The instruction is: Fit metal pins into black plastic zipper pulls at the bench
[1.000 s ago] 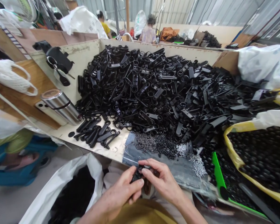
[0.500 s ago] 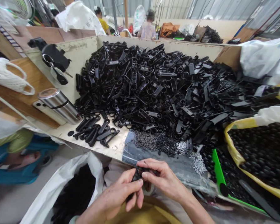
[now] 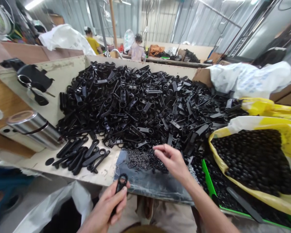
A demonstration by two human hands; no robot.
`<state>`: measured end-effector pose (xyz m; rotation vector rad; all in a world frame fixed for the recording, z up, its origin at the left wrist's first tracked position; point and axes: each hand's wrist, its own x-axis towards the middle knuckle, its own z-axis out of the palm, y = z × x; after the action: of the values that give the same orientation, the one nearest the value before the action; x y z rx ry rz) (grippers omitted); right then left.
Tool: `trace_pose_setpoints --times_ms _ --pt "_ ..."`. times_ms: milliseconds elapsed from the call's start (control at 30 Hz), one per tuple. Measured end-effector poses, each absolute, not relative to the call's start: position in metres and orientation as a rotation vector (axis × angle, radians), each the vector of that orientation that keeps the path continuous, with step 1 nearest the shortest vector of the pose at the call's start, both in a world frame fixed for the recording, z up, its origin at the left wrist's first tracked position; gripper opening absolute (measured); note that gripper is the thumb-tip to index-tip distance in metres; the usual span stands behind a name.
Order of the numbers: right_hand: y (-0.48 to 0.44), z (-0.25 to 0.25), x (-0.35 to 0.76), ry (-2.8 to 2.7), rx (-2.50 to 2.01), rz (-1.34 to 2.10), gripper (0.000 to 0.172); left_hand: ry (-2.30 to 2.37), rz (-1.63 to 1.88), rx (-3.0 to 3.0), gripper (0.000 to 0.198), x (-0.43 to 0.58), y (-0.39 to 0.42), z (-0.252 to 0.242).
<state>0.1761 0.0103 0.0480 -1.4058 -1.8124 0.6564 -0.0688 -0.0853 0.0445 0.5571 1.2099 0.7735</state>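
My left hand (image 3: 115, 200) is wrapped round a black plastic handle-like part (image 3: 121, 183), whose ring-shaped end sticks up past the thumb. My right hand (image 3: 171, 160) reaches over the small pieces on the dark mat (image 3: 145, 183), thumb and forefinger brought together in a pinch. Whether anything is between those fingertips is too small to make out. Beneath and beside them lie small grey-brown pieces (image 3: 138, 160) and small black pieces (image 3: 160, 165). Silvery pins (image 3: 193, 173) show partly behind my right forearm.
A big heap of black plastic parts (image 3: 126, 97) fills the tray. Similar parts (image 3: 81, 155) lie at the front left near a steel flask (image 3: 36, 127). A yellow-white sack of black beads (image 3: 254, 158) and a green-edged tray (image 3: 208, 181) stand right. Below left is a white sack (image 3: 50, 200).
My right hand has left the part and moved forward to the small pieces. My left hand has shifted left, still holding the part. The view has tilted up and turned right.
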Motion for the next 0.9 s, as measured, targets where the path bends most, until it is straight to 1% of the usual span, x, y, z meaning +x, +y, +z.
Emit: trace_pose_setpoints --times_ms 100,200,300,400,533,633,700,800,900 --pt "0.06 0.055 0.189 -1.865 -1.443 0.514 0.02 1.293 0.813 0.579 0.062 -0.066 -0.081 0.045" --pt "0.09 0.065 0.188 -2.002 -1.456 0.437 0.017 1.345 0.825 0.616 0.07 -0.063 -0.077 0.04" --pt "0.092 0.068 0.18 -2.182 -1.442 0.442 0.014 1.333 0.917 0.642 0.07 -0.065 -0.073 0.03" --pt "0.08 0.062 0.171 -2.258 -1.467 0.44 0.015 1.289 0.993 0.656 0.068 -0.072 -0.068 0.021" --pt "0.072 0.056 0.166 -2.176 -1.531 0.377 0.017 1.226 0.993 0.593 0.062 -0.074 -0.067 0.02" --pt "0.072 0.06 0.169 -2.094 -1.533 0.361 0.017 1.168 0.976 0.515 0.064 -0.072 -0.067 0.022" --pt "0.071 0.065 0.175 -2.029 -1.556 0.347 0.022 1.145 0.974 0.474 0.063 -0.072 -0.067 0.021" --pt "0.067 0.072 0.188 -1.939 -1.607 0.322 0.034 1.131 0.978 0.419 0.06 -0.073 -0.068 0.018" --pt "0.059 0.075 0.193 -2.0 -1.538 0.388 0.038 1.118 0.959 0.39 0.054 -0.074 -0.07 0.02"
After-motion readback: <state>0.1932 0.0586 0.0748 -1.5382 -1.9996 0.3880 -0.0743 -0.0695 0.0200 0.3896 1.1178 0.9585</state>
